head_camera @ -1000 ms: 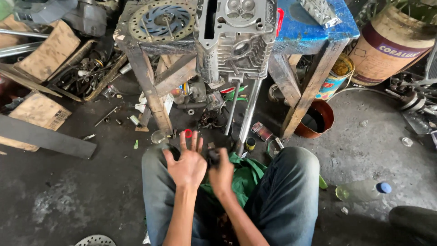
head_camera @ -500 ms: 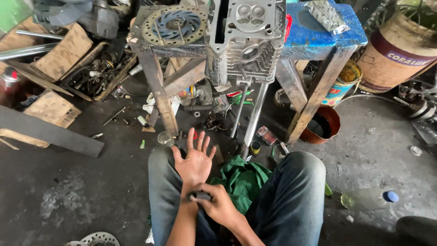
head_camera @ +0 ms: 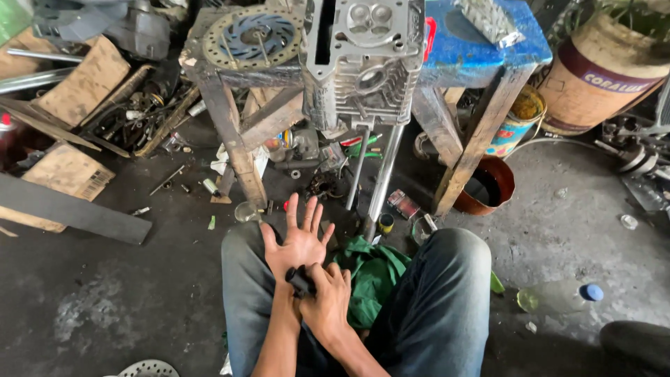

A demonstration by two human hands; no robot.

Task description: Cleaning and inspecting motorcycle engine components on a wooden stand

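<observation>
Head view: the left hand (head_camera: 299, 241) is spread flat, fingers splayed, palm down over the lap. Right hand (head_camera: 326, 300) is clenched round a small black part (head_camera: 300, 281) — pressed against the left wrist, above a green cloth (head_camera: 373, 276) between the knees.

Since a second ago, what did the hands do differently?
The right hand slid down from beside the left hand toward the left wrist, now pressing a small dark object there. The left hand stayed open, fingers spread. The cylinder head on the blue stool and the green cloth did not move.
</observation>
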